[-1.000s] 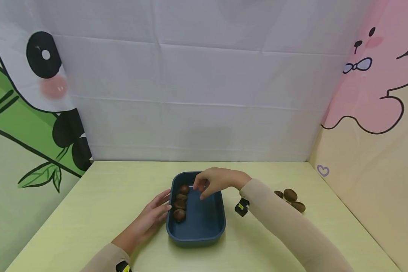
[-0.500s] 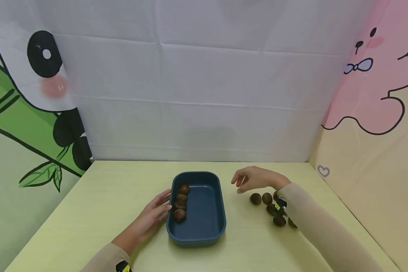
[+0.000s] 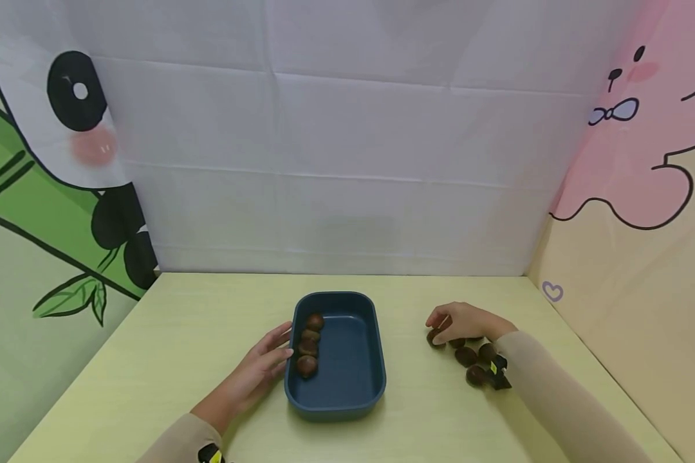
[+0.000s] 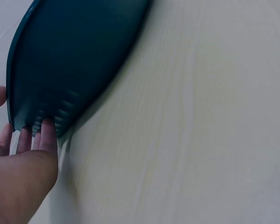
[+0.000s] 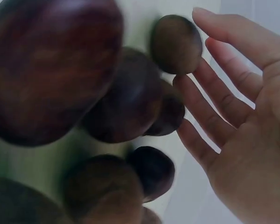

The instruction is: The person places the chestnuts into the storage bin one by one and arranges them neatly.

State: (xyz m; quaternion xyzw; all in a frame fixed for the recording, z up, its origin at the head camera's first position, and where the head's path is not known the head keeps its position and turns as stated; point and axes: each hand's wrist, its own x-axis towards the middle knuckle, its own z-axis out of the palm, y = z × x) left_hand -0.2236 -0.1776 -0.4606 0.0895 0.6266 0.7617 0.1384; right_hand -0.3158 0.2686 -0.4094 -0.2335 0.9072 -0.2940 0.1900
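Has a creased white cloth [image 3: 347, 161] at the back, a panda drawing [image 3: 78, 116] on the left wall, a pink bear drawing [image 3: 625, 148] on the right wall, and a pale yellow table [image 3: 197, 334] in front.

Head view: on the table, near the middle, a blue tray [image 3: 347, 379] with four brown chestnuts [image 3: 309, 348] in a row along its left wall. To the right of the tray, well apart, a loose group of chestnuts [image 3: 466, 357] directly on the table. Rests the left hand [image 3: 263, 360] beside the tray's left side, thumb at the rim, fingers relaxed along the outer wall. Reaches over the loose group with the right hand [image 3: 466, 323], thumb and fingertips about the leftmost chestnut [image 3: 432, 339], partly hiding others. Wears beige sleeves [image 3: 562, 399] on both arms.

Left wrist view: touches the tray's wall with the left fingertips, fingers fairly straight, thumb separate at the edge, grasp released.

Right wrist view: in close-up, several chestnuts, the largest blurred. Spreads the right fingers, uncurled and not clenched, beside one lighter brown chestnut, with the thumb just beside it and fingertips right next to it. Cannot tell exactly which fingertips touch.
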